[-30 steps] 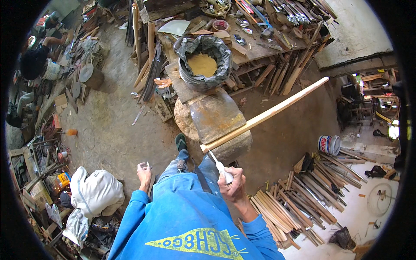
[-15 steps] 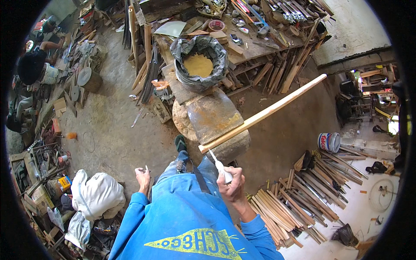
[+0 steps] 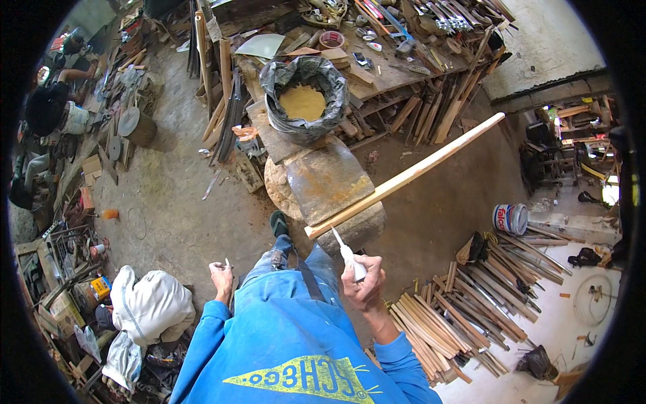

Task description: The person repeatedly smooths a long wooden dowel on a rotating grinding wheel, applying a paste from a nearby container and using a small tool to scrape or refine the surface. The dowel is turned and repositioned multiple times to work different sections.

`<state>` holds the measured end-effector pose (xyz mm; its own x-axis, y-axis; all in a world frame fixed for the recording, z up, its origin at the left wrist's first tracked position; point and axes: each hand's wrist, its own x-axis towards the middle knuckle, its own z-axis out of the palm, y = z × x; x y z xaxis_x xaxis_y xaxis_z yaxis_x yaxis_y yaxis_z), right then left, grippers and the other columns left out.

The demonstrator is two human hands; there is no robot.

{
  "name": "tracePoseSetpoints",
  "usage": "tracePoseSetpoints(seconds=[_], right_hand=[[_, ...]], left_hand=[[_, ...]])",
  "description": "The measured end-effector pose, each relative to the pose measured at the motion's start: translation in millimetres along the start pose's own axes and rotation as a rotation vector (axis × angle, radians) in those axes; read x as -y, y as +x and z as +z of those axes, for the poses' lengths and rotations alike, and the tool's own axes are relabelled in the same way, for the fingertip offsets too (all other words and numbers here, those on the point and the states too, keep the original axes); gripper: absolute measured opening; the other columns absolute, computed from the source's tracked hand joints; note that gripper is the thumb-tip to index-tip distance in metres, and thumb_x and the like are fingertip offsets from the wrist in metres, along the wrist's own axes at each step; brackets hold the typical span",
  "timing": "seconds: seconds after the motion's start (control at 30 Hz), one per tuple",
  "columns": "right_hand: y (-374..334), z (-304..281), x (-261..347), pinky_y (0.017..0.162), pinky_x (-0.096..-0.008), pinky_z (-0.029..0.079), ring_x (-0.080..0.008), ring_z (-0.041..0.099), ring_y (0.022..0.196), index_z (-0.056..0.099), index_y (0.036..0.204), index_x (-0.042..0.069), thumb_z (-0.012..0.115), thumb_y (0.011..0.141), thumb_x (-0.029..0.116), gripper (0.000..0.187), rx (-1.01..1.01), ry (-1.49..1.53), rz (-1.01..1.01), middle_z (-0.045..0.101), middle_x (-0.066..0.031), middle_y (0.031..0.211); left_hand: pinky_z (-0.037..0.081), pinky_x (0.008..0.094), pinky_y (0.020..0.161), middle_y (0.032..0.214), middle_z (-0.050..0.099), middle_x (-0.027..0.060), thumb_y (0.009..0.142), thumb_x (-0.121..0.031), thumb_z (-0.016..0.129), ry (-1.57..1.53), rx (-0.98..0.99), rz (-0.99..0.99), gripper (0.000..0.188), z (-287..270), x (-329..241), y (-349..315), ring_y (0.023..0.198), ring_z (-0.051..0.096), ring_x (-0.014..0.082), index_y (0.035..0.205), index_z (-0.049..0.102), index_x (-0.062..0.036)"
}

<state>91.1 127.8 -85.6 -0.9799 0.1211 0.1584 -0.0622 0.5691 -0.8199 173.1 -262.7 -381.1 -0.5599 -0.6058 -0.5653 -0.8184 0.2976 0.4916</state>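
Observation:
My right hand (image 3: 364, 281) is closed round a white squeeze bottle (image 3: 350, 261) with a long narrow nozzle. The nozzle tip is at the near side of a long pale wooden stick (image 3: 407, 176), close to its left end; I cannot tell whether they touch. That stick lies slantwise across a worn block (image 3: 328, 176) and reaches out past it to the upper right. Lower left, beside my leg, my left hand (image 3: 221, 277) is closed with a small pale pointed piece (image 3: 227, 263) poking up from the fingers; its kind is unclear.
Beyond the block stands a bucket (image 3: 269, 114) lined with black plastic, holding yellowish powder. A cluttered workbench (image 3: 397, 74) is behind it. Wooden strips (image 3: 431, 330) lie in piles at right, near a white tub (image 3: 511, 219). A white sack (image 3: 149, 304) sits at left. Someone is at far left.
My right hand has moved slightly right, carrying the bottle's nozzle a little to the right along the stick. My left hand has stayed put.

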Motion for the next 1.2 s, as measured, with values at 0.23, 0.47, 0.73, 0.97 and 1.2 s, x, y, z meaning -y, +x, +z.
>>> tracePoseSetpoints(seconds=[0.23,0.47,0.73,0.97,1.2], right_hand=[[14,-16,-9,0.061,-0.0372,0.052,-0.0273,0.064,0.066,0.045,0.105,0.001,0.062,0.088,0.013,0.027,-0.046,-0.026,0.034,0.063,-0.0186,0.082],[25,-24,-13,0.061,-0.0365,0.052,-0.0266,0.064,0.067,0.048,0.104,0.000,0.061,0.089,0.015,0.025,-0.105,-0.078,0.071,0.063,-0.0183,0.081],[35,-35,-16,0.060,-0.0369,0.052,-0.0271,0.065,0.066,0.049,0.104,0.000,0.064,0.090,0.017,0.026,-0.126,-0.078,0.136,0.062,-0.0184,0.079],[31,-31,-17,0.058,-0.0371,0.052,-0.0278,0.066,0.066,0.051,0.102,0.001,0.064,0.090,0.017,0.024,-0.143,-0.072,0.080,0.063,-0.0174,0.077],[29,-30,-20,0.058,-0.0381,0.051,-0.0281,0.064,0.065,0.051,0.101,0.001,0.064,0.089,0.017,0.024,-0.129,-0.059,0.064,0.063,-0.0158,0.079]], left_hand=[[0.052,0.0342,0.056,0.082,0.067,0.0133,0.088,-0.022,0.072,-0.018,-0.007,0.011,0.036,-3,-11,-13,0.063,0.064,0.0203,0.104,0.045,-0.0034],[0.050,0.0338,0.054,0.078,0.067,0.0117,0.089,-0.024,0.072,-0.035,-0.023,0.025,0.036,0,-11,-15,0.060,0.062,0.0189,0.104,0.045,-0.0038],[0.050,0.0341,0.054,0.079,0.067,0.0125,0.089,-0.022,0.072,-0.005,-0.031,0.061,0.036,4,-11,-19,0.060,0.062,0.0195,0.105,0.044,-0.0032],[0.051,0.0353,0.057,0.080,0.069,0.0137,0.090,-0.026,0.071,0.013,-0.031,0.032,0.038,7,-10,-21,0.065,0.064,0.0212,0.105,0.045,-0.0024],[0.052,0.0361,0.064,0.082,0.069,0.0146,0.090,-0.026,0.071,0.021,-0.010,0.013,0.036,11,0,-11,0.070,0.067,0.0238,0.104,0.046,-0.0028]])
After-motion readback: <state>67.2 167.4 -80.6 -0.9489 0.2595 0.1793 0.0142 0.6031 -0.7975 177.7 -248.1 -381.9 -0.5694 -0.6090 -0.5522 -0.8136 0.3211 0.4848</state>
